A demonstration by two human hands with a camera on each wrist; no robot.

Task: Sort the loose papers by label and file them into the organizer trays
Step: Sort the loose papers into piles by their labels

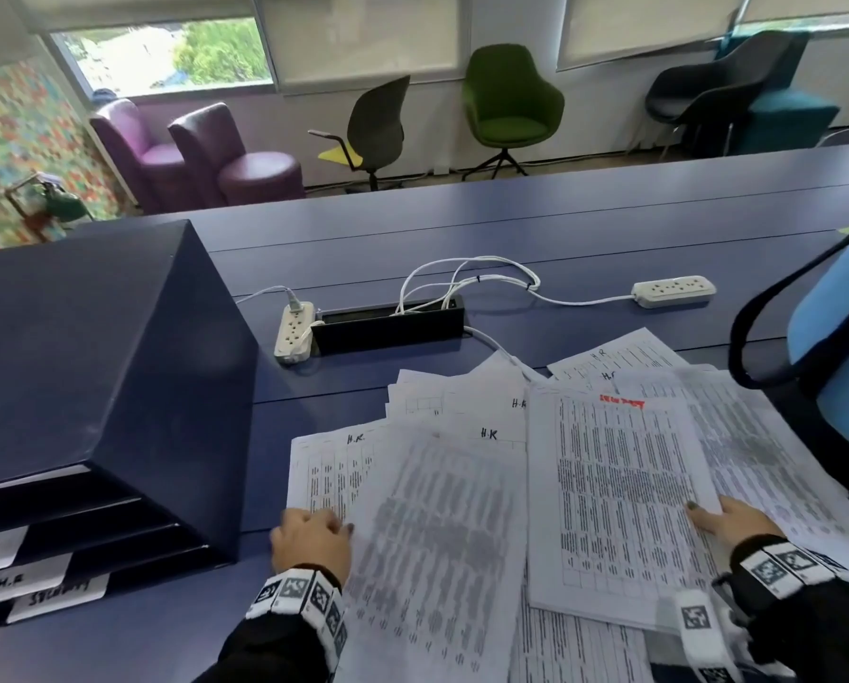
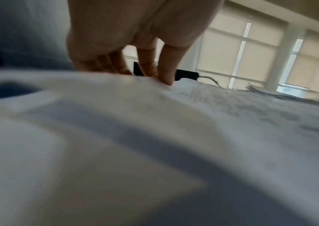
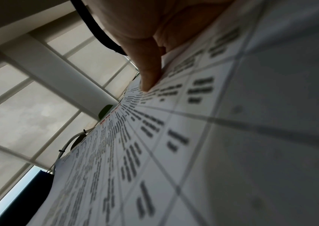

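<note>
Dark blue and broad, the surface (image 1: 536,224) carries a loose spread of white printed paper sheets (image 1: 462,436) at about 5 o'clock in the head view, with the dark blue tiered organizer with labelled trays (image 1: 92,367) well apart at 9 o'clock. The right hand (image 1: 730,520) pinches the near right corner of a white sheet marked in red at its top (image 1: 619,490), thumb on its face. The left hand (image 1: 311,537), fingers bent, presses sheets marked "H.R" (a tray tag appears to match). That red-marked sheet's long axis runs away from the person; its tray lies leftward, nearer the left hand.
</note>
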